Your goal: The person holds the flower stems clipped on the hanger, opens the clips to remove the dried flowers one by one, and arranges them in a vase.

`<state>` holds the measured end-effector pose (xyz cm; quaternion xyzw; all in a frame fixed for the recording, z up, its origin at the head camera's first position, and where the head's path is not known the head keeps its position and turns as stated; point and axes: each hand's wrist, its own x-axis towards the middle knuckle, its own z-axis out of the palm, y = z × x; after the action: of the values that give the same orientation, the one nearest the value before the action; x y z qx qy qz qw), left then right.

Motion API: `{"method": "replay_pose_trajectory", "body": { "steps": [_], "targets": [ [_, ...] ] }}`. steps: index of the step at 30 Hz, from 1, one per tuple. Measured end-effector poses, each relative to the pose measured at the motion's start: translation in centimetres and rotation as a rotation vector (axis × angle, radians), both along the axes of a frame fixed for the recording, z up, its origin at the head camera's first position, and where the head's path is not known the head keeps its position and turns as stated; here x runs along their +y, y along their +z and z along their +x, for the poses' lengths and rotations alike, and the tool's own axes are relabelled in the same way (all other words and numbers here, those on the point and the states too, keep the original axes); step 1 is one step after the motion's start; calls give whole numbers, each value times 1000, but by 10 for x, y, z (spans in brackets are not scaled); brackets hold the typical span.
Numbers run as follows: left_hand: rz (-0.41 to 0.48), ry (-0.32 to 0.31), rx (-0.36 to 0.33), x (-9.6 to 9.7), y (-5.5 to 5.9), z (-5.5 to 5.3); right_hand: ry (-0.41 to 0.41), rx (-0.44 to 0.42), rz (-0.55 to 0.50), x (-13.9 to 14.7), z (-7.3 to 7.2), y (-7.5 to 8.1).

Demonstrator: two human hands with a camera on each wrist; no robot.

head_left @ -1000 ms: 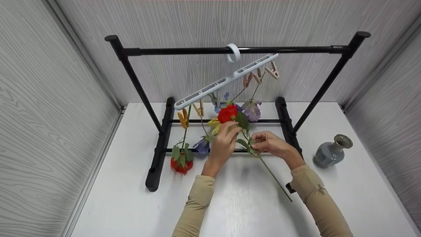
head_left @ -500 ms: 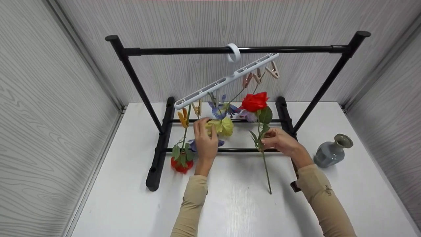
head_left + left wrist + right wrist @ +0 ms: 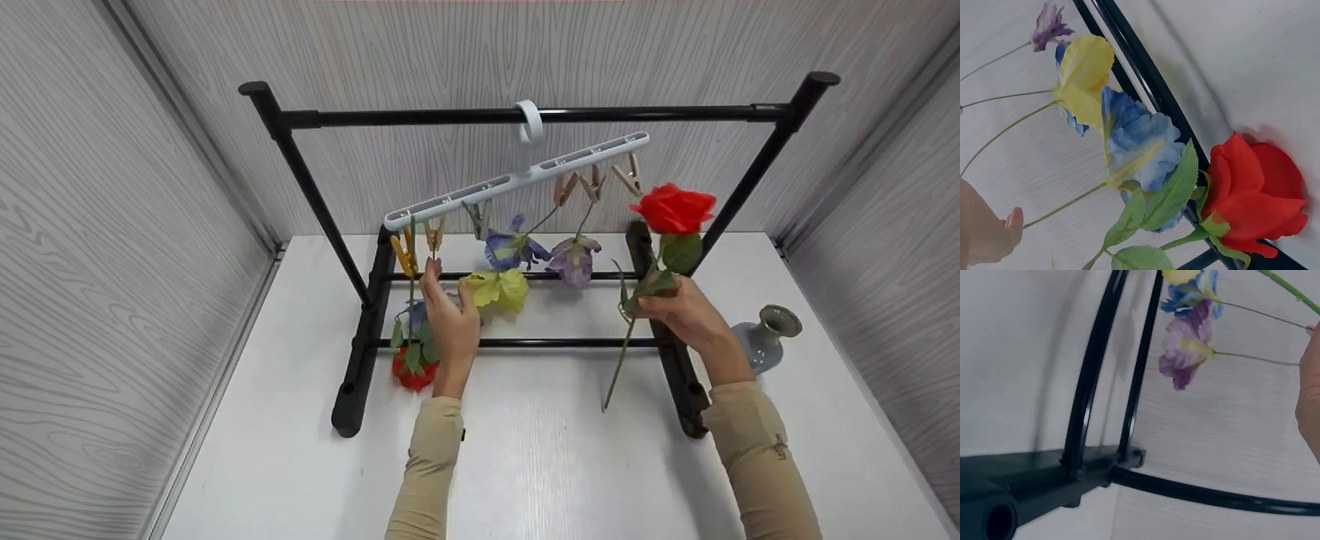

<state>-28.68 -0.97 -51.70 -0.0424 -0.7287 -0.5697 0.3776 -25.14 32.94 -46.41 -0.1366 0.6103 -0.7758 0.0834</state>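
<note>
Grey wood-grain walls [image 3: 112, 300] enclose a white table [image 3: 555, 465], where a black rack [image 3: 645, 114] stands with a white hanger [image 3: 521, 178] hooked over its top bar, the hanger's left end dipping lower. At the far left, an orange clip [image 3: 403, 256] grips the stem of a hanging red rose [image 3: 411, 371], bloom downward with green leaves above it; a pale blue flower [image 3: 1143, 146] hangs close by, seen most clearly from the left wrist. Next comes the left hand [image 3: 452, 322], its fingers pointing up and its thumb spread apart, fingertips just under a pale yellow clip [image 3: 434, 236]; whether they touch the clip or the stem there cannot be told. Further right, a grey-green clip [image 3: 478, 219] hangs above a yellow flower [image 3: 502, 290]. A darker blue flower [image 3: 512, 247] hangs on a slanting stem from a pinkish clip [image 3: 565, 189], and a purple flower [image 3: 573, 261] from a brown clip [image 3: 592, 187]; a beige clip [image 3: 628, 176] is last along the hanger. In front of the rack's right side, the right hand [image 3: 694, 315] pinches the leafy stem of an upright red rose [image 3: 677, 210], bloom uppermost, the stem's lower end slanting leftward. Beyond the right wrist stands a blue-grey vase [image 3: 763, 345], partly hidden.
</note>
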Motion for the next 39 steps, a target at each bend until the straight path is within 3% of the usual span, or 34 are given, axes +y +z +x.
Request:
{"method": "replay_pose_trajectory", "body": {
  "steps": [6, 12, 18, 22, 25, 29, 33, 39],
  "targets": [
    [-37, 21, -79, -8, 7, -4, -157, 94, -76, 21, 17, 10],
    [-76, -38, -120, -13, 11, -4, -219, 188, -334, 40, 31, 22],
    [-69, -66, -108, -10, 9, -3, -370, 256, -525, 50, 38, 35],
    [-58, -56, -92, -8, 8, -2, -517, 233, -689, 58, 40, 42],
    [-36, -47, -86, -9, 7, -3, -684, 213, -752, 66, 40, 49],
    [-17, 6, -64, -9, 7, -3, -865, 180, -856, 80, 41, 57],
    [-28, 61, -8, -9, 6, -2, -982, 191, -902, 93, 46, 62],
    [-36, 71, 47, -9, 4, -2, -1120, 230, -847, 107, 56, 65]
  ]
}}
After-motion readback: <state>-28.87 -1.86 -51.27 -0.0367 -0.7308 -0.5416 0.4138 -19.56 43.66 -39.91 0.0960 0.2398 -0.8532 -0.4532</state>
